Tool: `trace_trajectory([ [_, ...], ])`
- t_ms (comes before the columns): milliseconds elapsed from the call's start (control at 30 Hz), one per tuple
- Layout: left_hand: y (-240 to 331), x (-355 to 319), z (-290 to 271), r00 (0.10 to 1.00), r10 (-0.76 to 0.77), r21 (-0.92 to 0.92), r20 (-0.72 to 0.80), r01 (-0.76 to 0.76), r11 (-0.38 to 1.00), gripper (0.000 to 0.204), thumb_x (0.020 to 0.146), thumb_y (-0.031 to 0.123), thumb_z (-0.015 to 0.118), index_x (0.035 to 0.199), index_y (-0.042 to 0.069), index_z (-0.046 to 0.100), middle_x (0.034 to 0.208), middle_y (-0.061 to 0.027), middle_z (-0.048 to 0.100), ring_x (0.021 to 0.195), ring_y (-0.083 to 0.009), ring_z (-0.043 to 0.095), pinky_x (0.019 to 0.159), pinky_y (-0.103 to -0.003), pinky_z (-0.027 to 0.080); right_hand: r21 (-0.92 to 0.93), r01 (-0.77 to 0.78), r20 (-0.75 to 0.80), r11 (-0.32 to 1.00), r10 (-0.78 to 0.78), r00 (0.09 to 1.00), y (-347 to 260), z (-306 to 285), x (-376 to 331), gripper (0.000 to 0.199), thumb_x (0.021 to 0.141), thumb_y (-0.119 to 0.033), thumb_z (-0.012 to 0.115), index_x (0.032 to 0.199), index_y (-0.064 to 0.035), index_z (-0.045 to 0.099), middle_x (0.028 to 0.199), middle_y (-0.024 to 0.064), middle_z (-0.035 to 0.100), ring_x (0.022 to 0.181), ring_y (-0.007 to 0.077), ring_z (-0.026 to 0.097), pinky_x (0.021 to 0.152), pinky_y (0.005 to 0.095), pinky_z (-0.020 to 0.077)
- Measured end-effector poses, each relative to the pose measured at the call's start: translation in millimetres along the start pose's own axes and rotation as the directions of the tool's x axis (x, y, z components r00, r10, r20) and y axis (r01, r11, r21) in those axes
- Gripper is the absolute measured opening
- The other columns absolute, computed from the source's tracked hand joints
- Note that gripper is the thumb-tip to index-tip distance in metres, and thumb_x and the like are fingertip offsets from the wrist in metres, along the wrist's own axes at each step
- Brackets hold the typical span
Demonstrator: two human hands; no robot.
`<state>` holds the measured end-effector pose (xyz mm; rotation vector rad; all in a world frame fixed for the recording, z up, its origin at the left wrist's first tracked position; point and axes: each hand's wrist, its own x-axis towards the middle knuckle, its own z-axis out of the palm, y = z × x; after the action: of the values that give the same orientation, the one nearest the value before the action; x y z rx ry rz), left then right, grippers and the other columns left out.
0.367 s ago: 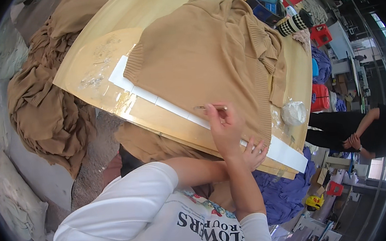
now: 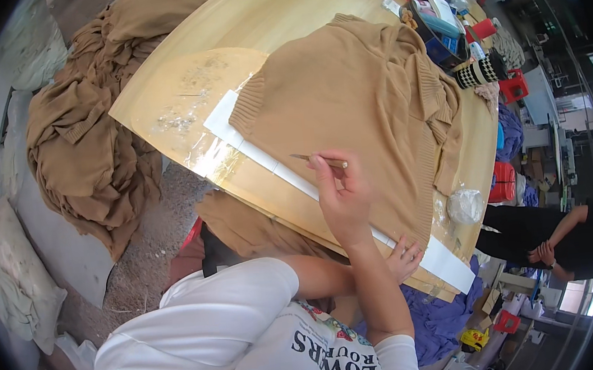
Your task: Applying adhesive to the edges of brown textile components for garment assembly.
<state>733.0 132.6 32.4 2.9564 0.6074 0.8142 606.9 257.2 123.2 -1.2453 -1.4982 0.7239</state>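
A tan knitted sweater point(image 2: 345, 100) lies spread on the table, its ribbed edges at the left and lower right. My right hand point(image 2: 345, 198) is closed on a thin pointed tool point(image 2: 330, 162) like a small knife, held above the sweater near its front edge; its tip points left. Under my right forearm my left arm crosses to the right. My left hand point(image 2: 405, 259) rests, fingers extended, on the ribbed hem at the front edge. Partly under the sweater runs a long white strip point(image 2: 265, 161) with marked divisions.
The pale wooden table point(image 2: 222, 26) has a taped, littered patch at its left corner. Behind the sweater stand an open bag point(image 2: 433, 40) of supplies and a checked cylinder point(image 2: 481, 70). A plastic-wrapped roll point(image 2: 465, 206) sits right. Tan garments point(image 2: 83, 149) are heaped left. Another person point(image 2: 555, 241) stands at right.
The view has shifted, so the table and sweater appear farther right and lower. My right hand with the pointed tool has moved left relative to the sweater. My left hand stays on the hem.
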Motion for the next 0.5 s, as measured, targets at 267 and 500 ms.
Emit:
trace_trajectory([
  [267,5.1,7.5,18.8,1.0,-0.001,0.061,-0.013,0.002,0.998,0.046,0.082,0.032,0.04,0.119,0.006,0.05,0.126,-0.0124,0.041,0.118,-0.0369,0.036,0.09,-0.067,0.027,-0.026,-0.032,-0.072,0.999,0.03,0.997,-23.5,-29.4,27.8,0.006,0.086,-0.003,0.054,0.091,0.0004,0.054,0.078,0.0088,0.061,0.077,0.0148,0.062,0.067,0.0235,0.0496],
  [500,-49.2,18.6,-66.1,0.923,0.197,-0.459,0.33,-0.025,0.888,0.07,0.066,0.037,0.07,0.126,0.012,0.044,0.12,-0.0194,0.045,0.115,-0.0364,0.038,0.083,-0.062,0.03,-0.406,0.005,-0.591,0.914,-0.266,0.762,-27.6,-202.3,5.1,0.014,0.092,-0.01,0.045,0.097,0.0022,0.048,0.09,0.0109,0.056,0.081,0.0157,0.058,0.076,0.028,0.0517],
])
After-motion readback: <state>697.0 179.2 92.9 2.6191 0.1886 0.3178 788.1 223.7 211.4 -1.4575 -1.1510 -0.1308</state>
